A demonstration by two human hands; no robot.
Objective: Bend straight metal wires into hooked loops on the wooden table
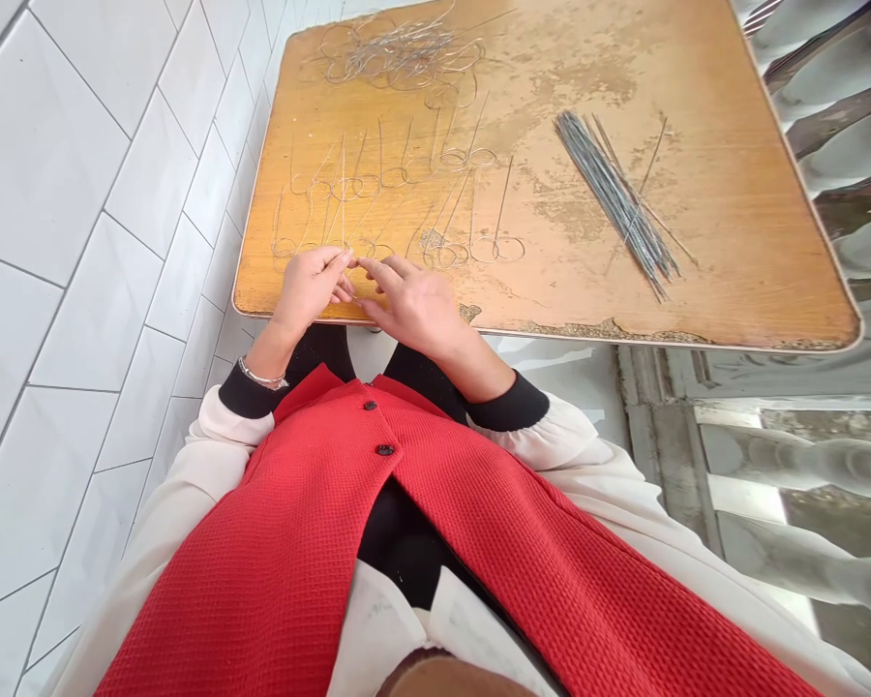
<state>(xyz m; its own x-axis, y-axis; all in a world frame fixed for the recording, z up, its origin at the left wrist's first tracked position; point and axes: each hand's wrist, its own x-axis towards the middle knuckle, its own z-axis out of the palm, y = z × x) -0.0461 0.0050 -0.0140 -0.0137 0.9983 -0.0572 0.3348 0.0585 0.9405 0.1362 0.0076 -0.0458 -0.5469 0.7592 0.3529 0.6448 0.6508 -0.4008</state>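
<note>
My left hand (312,284) pinches a thin wire (344,208) at the table's near edge, and the wire stands up from between the fingers. My right hand (419,302) is beside it, its thumb and index finger closed at the lower part of the same wire. Beyond my hands, several wires bent into loops with straight ends (485,250) lie in rough rows. Their loops partly overlap, and some are hidden behind my hands.
A tangled pile of looped wires (406,53) lies at the table's far left. A bundle of straight grey wires (614,198) rests on the right. The wooden table (740,242) has a chipped near edge. A tiled wall (79,242) stands left, a balustrade (805,455) right.
</note>
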